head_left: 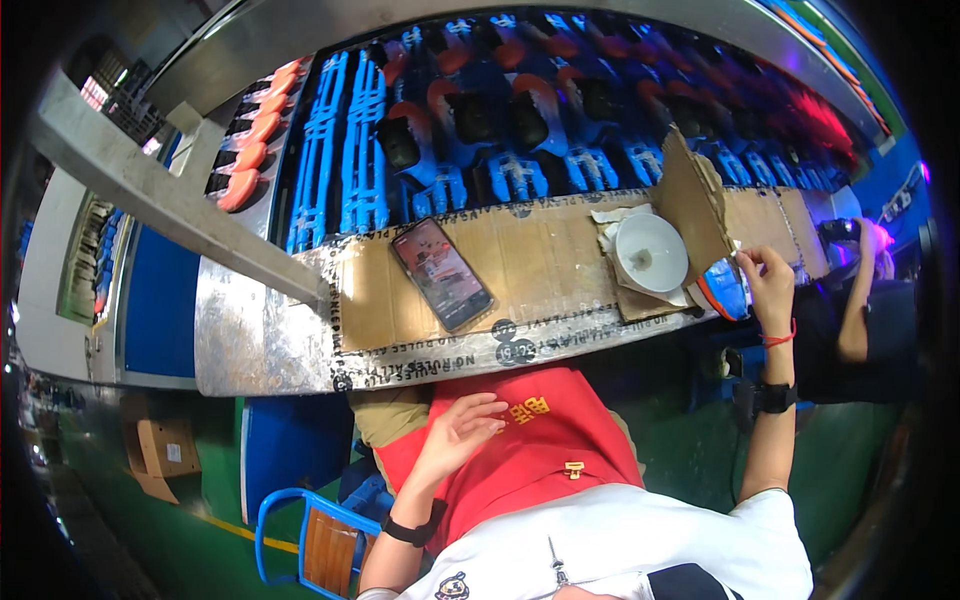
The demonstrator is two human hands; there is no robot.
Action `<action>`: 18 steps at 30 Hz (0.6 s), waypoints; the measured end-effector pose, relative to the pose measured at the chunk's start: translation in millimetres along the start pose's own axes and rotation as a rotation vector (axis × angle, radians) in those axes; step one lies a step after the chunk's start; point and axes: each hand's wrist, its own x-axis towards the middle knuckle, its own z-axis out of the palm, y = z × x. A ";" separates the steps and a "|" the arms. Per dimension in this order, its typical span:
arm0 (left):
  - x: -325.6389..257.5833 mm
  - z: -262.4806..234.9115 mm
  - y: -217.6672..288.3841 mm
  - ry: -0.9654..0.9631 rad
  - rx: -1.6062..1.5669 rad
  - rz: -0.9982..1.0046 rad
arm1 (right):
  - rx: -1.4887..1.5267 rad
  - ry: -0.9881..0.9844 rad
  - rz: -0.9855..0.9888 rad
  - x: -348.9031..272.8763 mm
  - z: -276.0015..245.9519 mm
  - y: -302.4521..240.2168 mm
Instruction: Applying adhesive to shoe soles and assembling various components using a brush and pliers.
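My right hand (pixel 770 285) is raised at the right end of the table, with thumb and fingertips pinched together. A small whitish bit shows at its fingertips, too small to name. Just beside and below it a blue piece with an orange rim (pixel 726 288), shaped like a shoe sole, leans by an upright cardboard flap (pixel 692 190). Left of that flap stands a white bowl (pixel 652 252) with a small greyish patch inside. My left hand (pixel 462 432) hovers over the red apron (pixel 545 425), fingers loosely apart and holding nothing.
A smartphone (pixel 441 275) lies on the cardboard-covered table (pixel 560 265). Behind it, blue racks (pixel 518 178) carry rows of black-and-orange shoe parts (pixel 540 112). A metal bar (pixel 180 200) crosses at left. Another person's arm (pixel 858 310) shows at right; a blue chair (pixel 300 530) stands lower left.
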 end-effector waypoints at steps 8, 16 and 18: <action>-1.2 -3.7 -4.0 0.015 -0.008 -0.012 | -0.037 0.147 -0.238 -6.2 12.3 3.4; 0.8 3.6 -1.1 0.001 0.019 -0.034 | -0.119 0.196 -0.290 -8.7 12.6 -1.9; 1.6 4.1 -1.9 -0.001 0.029 -0.033 | -0.262 0.207 -0.315 -9.5 18.4 0.8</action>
